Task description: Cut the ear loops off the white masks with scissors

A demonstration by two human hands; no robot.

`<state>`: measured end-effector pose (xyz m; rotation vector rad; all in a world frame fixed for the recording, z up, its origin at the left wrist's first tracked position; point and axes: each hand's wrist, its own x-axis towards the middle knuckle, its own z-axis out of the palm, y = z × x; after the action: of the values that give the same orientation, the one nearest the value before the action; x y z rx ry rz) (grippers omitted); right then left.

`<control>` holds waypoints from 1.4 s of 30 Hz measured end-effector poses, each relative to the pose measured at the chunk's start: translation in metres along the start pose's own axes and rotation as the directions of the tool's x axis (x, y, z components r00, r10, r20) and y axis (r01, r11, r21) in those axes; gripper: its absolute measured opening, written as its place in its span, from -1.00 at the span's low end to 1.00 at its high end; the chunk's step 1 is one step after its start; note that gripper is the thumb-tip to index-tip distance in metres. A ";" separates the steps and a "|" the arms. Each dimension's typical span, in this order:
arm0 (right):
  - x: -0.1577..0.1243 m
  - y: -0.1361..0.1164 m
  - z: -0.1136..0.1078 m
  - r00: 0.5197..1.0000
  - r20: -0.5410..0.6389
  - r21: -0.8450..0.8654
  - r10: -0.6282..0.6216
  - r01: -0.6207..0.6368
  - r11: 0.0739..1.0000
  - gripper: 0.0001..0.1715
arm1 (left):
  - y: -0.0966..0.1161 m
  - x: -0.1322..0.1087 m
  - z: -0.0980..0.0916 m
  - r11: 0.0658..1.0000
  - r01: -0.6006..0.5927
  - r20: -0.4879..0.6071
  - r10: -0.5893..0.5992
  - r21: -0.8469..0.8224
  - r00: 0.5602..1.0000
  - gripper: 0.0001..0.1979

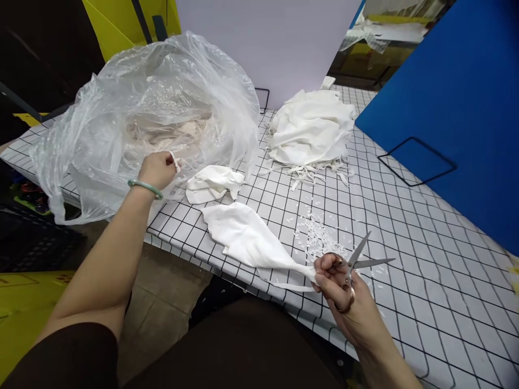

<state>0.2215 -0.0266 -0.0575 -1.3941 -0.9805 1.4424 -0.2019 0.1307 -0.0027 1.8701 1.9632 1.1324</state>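
Note:
My right hand (338,283) has its fingers through the handles of a pair of scissors (357,263), whose blades are spread and point right. The same hand pinches the narrow end of a white cloth piece (247,235), which lies stretched to the left along the table's front edge. At the mouth of the clear plastic bag (227,81), my left hand (158,170) is closed, with a small white strip (175,162) showing at its fingertips. Just right of that hand lies a crumpled white cloth (214,183). Pale fabric (174,132) shows inside the bag.
A heap of white cloth pieces with dangling straps (312,127) sits at the back. Tiny white clippings (318,232) are scattered on the checked tablecloth (438,292). A blue panel (454,119) stands at the right, a pale panel (263,43) behind.

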 end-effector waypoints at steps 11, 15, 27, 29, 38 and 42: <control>-0.006 -0.032 0.009 0.994 0.080 0.132 -0.070 0.059 0.989 -0.63 | 0.081 -0.131 0.049 0.907 -0.398 0.715 0.371 -0.140 0.592 -0.93; -0.014 -0.048 0.018 0.981 0.180 0.193 -0.070 0.035 0.981 -0.64 | 0.106 -0.068 -0.016 0.916 -0.145 0.718 0.386 -0.375 0.579 -0.89; -0.005 -0.001 0.036 0.993 -0.028 -0.253 -0.116 0.105 0.962 -0.74 | 0.106 -0.025 0.060 0.977 -0.182 0.223 0.202 -0.108 0.954 -0.98; -0.008 0.003 0.034 0.988 -0.060 -0.392 -0.141 0.106 0.914 -0.76 | 0.089 -0.050 0.058 0.985 -0.171 0.279 0.163 0.005 0.946 -0.81; 0.047 -0.005 0.071 0.918 0.211 -0.496 -0.337 0.397 0.772 -0.74 | 0.072 -0.134 0.081 0.985 -0.172 0.540 0.141 0.007 0.830 -0.78; 0.085 0.000 0.102 0.854 0.330 -0.457 -0.402 0.517 0.724 -0.75 | 0.076 -0.140 0.081 0.984 -0.117 0.516 0.171 -0.136 0.840 -0.86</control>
<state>0.1205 0.0576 -0.0777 -1.2406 -1.8352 0.9714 -0.0685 0.0256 -0.0586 2.0260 1.4535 0.6291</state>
